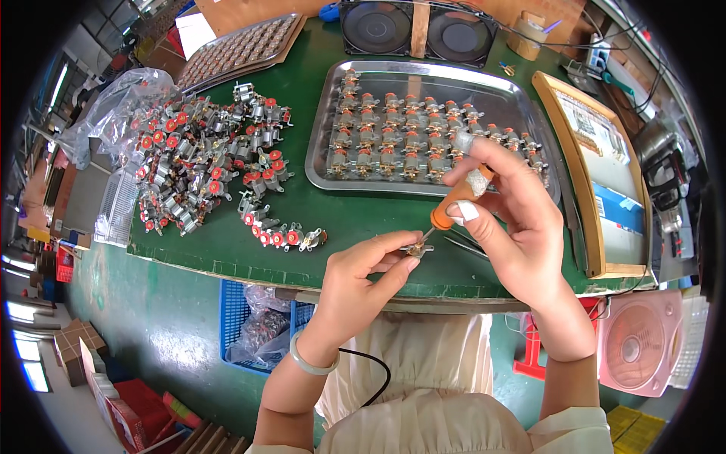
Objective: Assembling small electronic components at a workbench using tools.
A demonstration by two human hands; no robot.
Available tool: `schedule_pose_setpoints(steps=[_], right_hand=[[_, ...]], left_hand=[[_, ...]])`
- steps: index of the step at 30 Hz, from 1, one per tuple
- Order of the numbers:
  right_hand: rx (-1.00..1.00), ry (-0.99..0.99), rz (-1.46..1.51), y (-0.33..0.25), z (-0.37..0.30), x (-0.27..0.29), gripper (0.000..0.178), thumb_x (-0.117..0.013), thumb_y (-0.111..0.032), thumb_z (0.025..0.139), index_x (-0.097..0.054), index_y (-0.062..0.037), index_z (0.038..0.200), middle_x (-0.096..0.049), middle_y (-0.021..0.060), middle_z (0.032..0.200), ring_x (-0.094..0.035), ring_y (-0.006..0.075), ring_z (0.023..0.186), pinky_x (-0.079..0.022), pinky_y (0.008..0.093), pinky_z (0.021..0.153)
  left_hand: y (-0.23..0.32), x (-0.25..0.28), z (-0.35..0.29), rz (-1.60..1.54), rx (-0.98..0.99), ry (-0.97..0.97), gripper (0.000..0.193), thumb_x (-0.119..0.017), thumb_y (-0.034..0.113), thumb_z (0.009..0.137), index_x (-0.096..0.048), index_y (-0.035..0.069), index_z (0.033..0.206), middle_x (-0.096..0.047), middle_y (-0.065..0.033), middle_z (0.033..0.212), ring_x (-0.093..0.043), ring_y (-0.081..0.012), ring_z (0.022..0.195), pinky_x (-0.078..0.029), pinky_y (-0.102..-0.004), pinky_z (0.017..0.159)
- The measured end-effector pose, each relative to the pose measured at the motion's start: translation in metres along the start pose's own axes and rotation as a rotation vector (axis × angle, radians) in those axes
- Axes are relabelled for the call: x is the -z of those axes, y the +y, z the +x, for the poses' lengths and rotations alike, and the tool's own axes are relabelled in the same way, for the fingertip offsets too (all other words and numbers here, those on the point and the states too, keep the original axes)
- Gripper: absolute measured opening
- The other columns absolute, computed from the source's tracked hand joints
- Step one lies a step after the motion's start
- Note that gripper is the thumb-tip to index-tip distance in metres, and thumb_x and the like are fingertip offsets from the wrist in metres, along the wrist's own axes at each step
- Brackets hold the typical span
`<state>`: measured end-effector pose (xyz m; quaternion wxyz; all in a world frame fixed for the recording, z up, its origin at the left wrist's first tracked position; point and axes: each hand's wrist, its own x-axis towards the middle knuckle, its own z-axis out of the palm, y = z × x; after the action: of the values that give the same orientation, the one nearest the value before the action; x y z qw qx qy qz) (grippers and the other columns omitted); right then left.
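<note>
My left hand (352, 284) pinches a small metal part with tabs (418, 249) between thumb and fingertips, just above the table's front edge. In my right hand (525, 227) is a screwdriver with an orange handle (457, 195), its thin shaft slanting down to the small part. Whether the tip touches the part is too small to tell. White wrappings cover some of my right fingertips. A short curved row of similar parts with red faces (278, 237) lies left of my left hand. Beyond it spreads a large heap of the same parts (189, 155).
A metal tray (321, 178) holds rows of these parts behind my hands. Tweezers (466, 244) lie beneath my right hand. A wooden frame (594, 219) stands at right, two black fans (378, 30) at the back. Another filled tray (236, 51) sits far left; a blue basket (233, 321) stands below.
</note>
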<state>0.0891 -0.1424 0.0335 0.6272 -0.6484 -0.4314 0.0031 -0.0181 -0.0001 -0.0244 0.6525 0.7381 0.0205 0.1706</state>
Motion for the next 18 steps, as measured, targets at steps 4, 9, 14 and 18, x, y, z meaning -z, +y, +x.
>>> schedule_pose_setpoints(steps=[4,9,14,18], right_hand=[[0.04,-0.039,-0.044,0.005,0.001,0.0,0.046,-0.059,0.007,0.077,-0.046,-0.0013,0.121,-0.056,0.0103,0.1,-0.057,0.0146,0.083,-0.051,0.0266,0.067],[-0.087,-0.156,0.025,-0.004,0.004,0.005,0.043,-0.056,0.0,0.083,-0.041,0.0018,0.124,-0.053,0.014,0.108,-0.055,0.0173,0.094,-0.048,0.0282,0.078],[-0.111,-0.119,0.03,-0.004,0.005,0.003,0.042,-0.056,0.0,0.083,-0.042,0.0021,0.123,-0.053,0.0132,0.107,-0.055,0.0159,0.091,-0.049,0.0263,0.076],[-0.103,-0.129,-0.083,-0.007,0.008,0.001,0.04,-0.055,0.002,0.083,-0.045,0.0011,0.121,-0.053,0.0104,0.104,-0.054,0.0142,0.089,-0.049,0.0248,0.073]], left_hand=[[0.0,0.0,0.0,-0.021,0.007,0.002,0.027,-0.061,-0.003,0.078,-0.059,-0.002,0.104,-0.064,-0.0102,0.093,-0.064,-0.0136,0.08,-0.051,-0.0238,0.071],[0.001,0.0,0.001,-0.007,0.018,-0.001,0.027,-0.06,-0.004,0.077,-0.059,-0.001,0.104,-0.064,-0.0092,0.091,-0.064,-0.0126,0.079,-0.051,-0.0237,0.072],[0.0,-0.001,0.001,-0.008,0.027,0.021,0.026,-0.06,-0.004,0.077,-0.06,-0.001,0.103,-0.065,-0.0089,0.09,-0.063,-0.012,0.079,-0.051,-0.0235,0.071],[0.004,0.001,0.0,0.031,0.076,-0.032,0.028,-0.059,-0.007,0.078,-0.057,-0.003,0.106,-0.062,-0.0113,0.099,-0.062,-0.0151,0.088,-0.05,-0.0244,0.079]])
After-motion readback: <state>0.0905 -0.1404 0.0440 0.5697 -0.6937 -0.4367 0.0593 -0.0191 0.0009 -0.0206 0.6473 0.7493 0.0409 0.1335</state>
